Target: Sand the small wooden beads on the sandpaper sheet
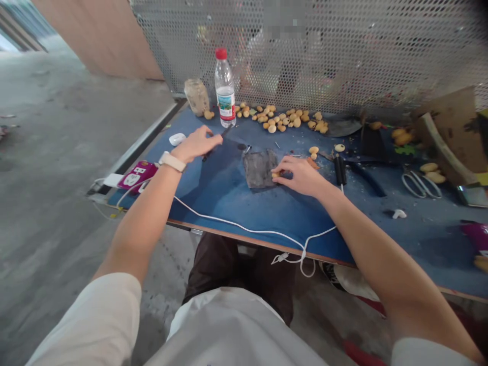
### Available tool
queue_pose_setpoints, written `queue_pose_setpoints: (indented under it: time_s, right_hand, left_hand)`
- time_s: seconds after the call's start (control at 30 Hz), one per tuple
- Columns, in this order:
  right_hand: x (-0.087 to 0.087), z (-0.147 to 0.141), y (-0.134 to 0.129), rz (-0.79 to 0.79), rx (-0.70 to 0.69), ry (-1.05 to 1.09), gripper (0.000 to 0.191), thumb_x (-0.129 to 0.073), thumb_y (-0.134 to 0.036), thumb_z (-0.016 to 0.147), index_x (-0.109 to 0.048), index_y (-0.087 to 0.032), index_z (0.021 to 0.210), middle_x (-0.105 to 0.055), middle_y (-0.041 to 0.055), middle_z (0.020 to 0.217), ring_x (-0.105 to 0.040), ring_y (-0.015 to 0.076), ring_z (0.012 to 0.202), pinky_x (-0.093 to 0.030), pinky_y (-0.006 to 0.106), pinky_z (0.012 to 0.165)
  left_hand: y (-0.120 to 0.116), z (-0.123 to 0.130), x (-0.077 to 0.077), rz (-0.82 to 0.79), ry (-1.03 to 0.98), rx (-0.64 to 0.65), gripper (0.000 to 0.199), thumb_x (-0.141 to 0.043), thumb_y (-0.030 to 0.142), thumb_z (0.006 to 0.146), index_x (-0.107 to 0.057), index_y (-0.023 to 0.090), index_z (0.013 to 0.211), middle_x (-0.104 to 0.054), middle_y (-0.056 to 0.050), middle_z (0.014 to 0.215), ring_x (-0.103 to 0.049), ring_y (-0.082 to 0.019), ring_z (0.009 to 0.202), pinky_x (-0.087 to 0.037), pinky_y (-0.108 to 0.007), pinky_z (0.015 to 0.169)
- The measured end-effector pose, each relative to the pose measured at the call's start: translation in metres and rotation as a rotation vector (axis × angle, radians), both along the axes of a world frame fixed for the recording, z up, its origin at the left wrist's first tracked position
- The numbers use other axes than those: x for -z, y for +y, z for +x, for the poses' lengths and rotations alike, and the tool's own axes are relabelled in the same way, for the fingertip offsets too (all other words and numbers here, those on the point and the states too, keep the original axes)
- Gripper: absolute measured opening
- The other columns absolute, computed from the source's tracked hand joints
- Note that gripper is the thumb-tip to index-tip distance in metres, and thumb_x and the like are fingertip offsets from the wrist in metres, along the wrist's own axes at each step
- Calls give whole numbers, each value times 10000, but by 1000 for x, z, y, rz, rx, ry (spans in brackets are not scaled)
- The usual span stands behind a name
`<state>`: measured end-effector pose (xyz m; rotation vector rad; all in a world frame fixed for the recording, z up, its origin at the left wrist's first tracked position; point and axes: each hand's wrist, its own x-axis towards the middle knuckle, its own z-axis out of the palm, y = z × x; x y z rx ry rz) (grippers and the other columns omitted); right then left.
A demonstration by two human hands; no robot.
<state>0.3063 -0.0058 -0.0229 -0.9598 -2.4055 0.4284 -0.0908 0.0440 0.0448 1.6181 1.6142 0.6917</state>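
My left hand (pixel 198 144), with a white band at the wrist, is over the left part of the blue table. Its fingers are closed around a thin dark knife-like tool (pixel 227 130), which shows past the fingertips and below them. My right hand (pixel 299 175) pinches a small tan gourd (pixel 275 174) between thumb and fingers, mostly hidden by them. It sits at the right edge of a dark grey, worn square pad (pixel 260 169) lying flat on the table. A small dark round piece (pixel 241 146) lies just beyond the pad.
Many small gourds (pixel 282 121) line the table's back along a perforated metal screen (pixel 244 46). A red-capped bottle (pixel 224 94) stands left of them. Scissors (pixel 419 184), a black-handled tool (pixel 340 170) and a cardboard box (pixel 446 122) lie right. A white cable (pixel 236 225) crosses the front edge near a purple power strip (pixel 137 176).
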Motion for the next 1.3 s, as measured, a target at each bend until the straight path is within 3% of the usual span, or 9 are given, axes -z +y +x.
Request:
queue_pose_setpoints:
  time_s: [0.13,0.23,0.33,0.47,0.6,0.83,1.0,1.17,1.3]
  right_hand:
    - [1,0,-2,2,-8,15,167,-842,-403,1094,-901,-249,1118,-834,121,1156,-806,320,1028,-662,504,1016]
    - [-1,0,-5,-3,-8,17,154,-832,-384,1098,-890,-244,1125,-830,125,1164,-808,317,1022,-671,498,1005]
    - [-4,0,-8,-10,-16,17,143,-819,-372,1106,-879,-243,1126,-827,128,1167,-810,313,1018,-681,499,1006]
    - [-7,0,-12,-5,-17,5,135,-808,-364,1115,-875,-248,1133,-825,132,1171,-816,320,1025,-694,517,1002]
    - [-8,0,-13,1,-14,-18,151,-798,-379,1124,-876,-254,1157,-819,136,1177,-817,332,1033,-704,546,1007]
    - [-7,0,-14,21,-17,-46,191,-762,-394,1157,-889,-260,1206,-810,148,1201,-821,346,1088,-713,550,1033]
    - [-5,1,-13,42,-17,-43,187,-774,-372,1147,-888,-239,1211,-812,146,1187,-821,341,1070,-710,549,1020]
    - [-5,1,-14,28,-6,-41,157,-787,-359,1139,-884,-259,1210,-810,131,1178,-813,331,1059,-706,540,1016]
    - [-7,1,-15,19,-13,-39,147,-781,-344,1139,-879,-254,1201,-803,134,1191,-810,327,1060,-704,529,1014]
  left_hand:
    - [-7,-12,-12,-67,-526,60,702,-537,626,882,-737,241,1434,-885,-205,1255,-760,-528,1456,-671,-716,1079]
    - [-16,3,-10,-5,-756,82,738,-552,631,879,-717,244,1486,-874,-199,1393,-738,-519,1527,-697,-681,1100]
    - [-22,18,0,46,-886,79,713,-637,480,885,-669,209,1544,-857,-191,1436,-769,-479,1522,-693,-634,1177]
    - [-23,25,11,83,-926,88,806,-783,220,833,-615,263,1621,-851,-153,1487,-786,-445,1520,-660,-619,1260]
    - [-26,24,11,97,-916,63,873,-809,107,858,-586,298,1680,-836,-120,1546,-750,-446,1588,-647,-622,1277]
    - [-33,24,8,93,-910,108,964,-879,65,868,-567,373,1726,-849,-81,1545,-783,-426,1535,-653,-597,1256]
    - [-20,21,23,86,-925,73,1008,-867,40,813,-542,329,1723,-859,-109,1494,-809,-434,1493,-656,-626,1256]
    - [-4,8,37,-63,-897,-1,958,-851,75,797,-564,283,1687,-883,-116,1343,-867,-441,1377,-663,-681,1254]
    - [1,3,42,-51,-885,-9,888,-833,16,755,-613,275,1576,-883,-96,1333,-843,-423,1437,-645,-651,1287]
